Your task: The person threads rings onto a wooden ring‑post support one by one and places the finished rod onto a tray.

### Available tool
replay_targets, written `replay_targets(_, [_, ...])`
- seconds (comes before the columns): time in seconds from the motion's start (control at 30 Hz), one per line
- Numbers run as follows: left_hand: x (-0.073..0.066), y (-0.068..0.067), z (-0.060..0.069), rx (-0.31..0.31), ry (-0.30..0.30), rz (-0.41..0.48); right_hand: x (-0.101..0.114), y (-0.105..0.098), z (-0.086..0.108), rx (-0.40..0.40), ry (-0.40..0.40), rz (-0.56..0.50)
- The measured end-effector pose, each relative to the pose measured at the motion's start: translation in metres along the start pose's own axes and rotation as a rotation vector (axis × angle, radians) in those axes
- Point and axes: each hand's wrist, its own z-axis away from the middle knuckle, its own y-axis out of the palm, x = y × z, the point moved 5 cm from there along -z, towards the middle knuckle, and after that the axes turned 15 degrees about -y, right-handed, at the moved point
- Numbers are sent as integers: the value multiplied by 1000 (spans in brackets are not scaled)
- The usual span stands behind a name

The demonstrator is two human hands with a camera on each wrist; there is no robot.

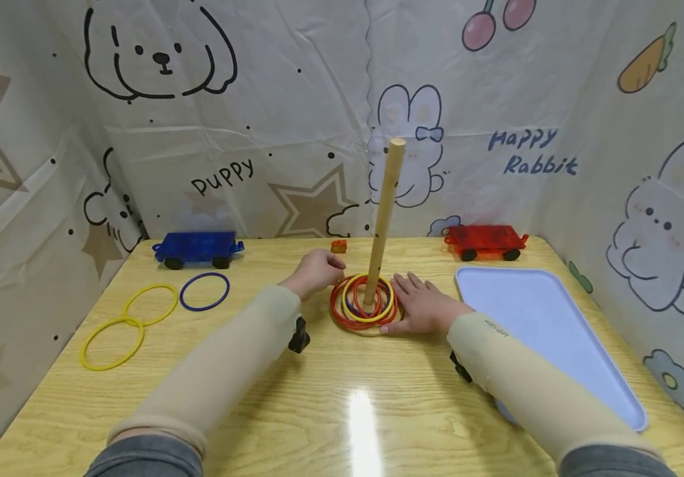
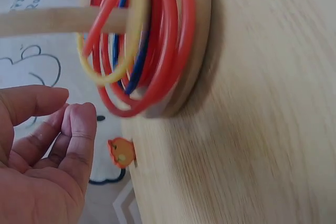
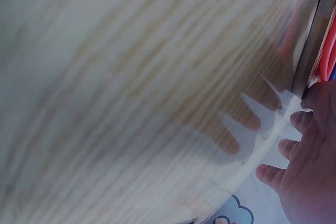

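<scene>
A wooden peg (image 1: 385, 218) rises from a round wooden base (image 2: 203, 30) in the middle of the table. Red, yellow and blue rings lie stacked unevenly round its foot, among them a red ring (image 2: 186, 19) and a yellow ring (image 2: 107, 80). My left hand (image 1: 318, 271) hovers at the left of the stack. Its fingers bend loosely toward the thumb, and nothing is between them in the left wrist view. On the other side, my right hand (image 1: 422, 306) has its fingers spread and touches the edge of the base.
Two loose yellow rings (image 1: 83, 354) overlap at the left, beside a blue ring (image 1: 182, 298). A blue toy wagon (image 1: 195, 246) and a red one (image 1: 485, 240) stand at the back. A lavender tray (image 1: 556, 331) lies right; a small orange figure (image 1: 338, 246) sits behind the stack.
</scene>
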Motion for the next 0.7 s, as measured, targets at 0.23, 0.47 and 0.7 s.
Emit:
replay_targets(0.23, [15,-38,0,13,-7,112,0,0,2,-27,-13,-7])
replay_targets(0.47, [66,-125,12,-35,-33,185,-2,-2,6,-39,-12,-9])
replay_targets(0.7, [134,-207,44,-73,-63,135,-3,-1,3,-20,-12,-8])
